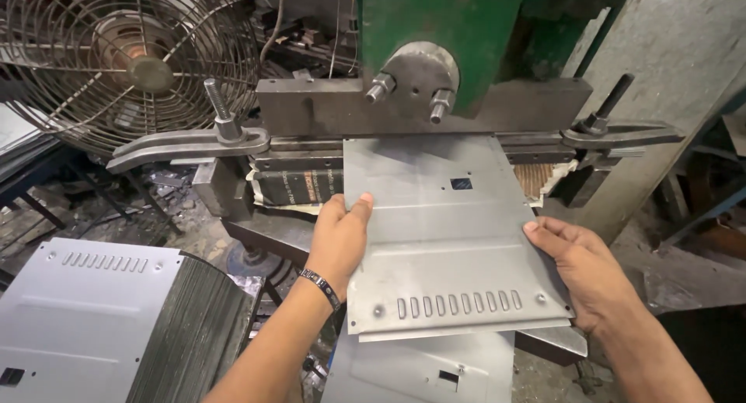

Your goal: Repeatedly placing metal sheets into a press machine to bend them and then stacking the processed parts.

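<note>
A flat grey metal sheet [447, 232] is held by both hands over the bed of a green press [435, 30], its far edge pushed in under the dark steel block [420, 108] that carries 2 bolts. The left hand [338, 244] is closed on the sheet's left edge, thumb on top and fingers [359, 209] curled over it; the right hand [583, 271] lies along the right edge with its fingers only partly bent, steadying more than pinching. The step in hand appears to be the seating of the sheet against the tooling, and the next move is judged to call for a square, level push with fingers kept out from under the block. A row of slots [458, 303] runs along the sheet's near edge, and a small dark square cut-out [461, 184] sits toward its far right. A stack of like sheets [101, 325] stands at the near left. Under the clamp bar [186, 145], a dark worn packing piece with a red printed band [299, 187] is wedged; a wire fan [128, 61] stands far left.
</note>
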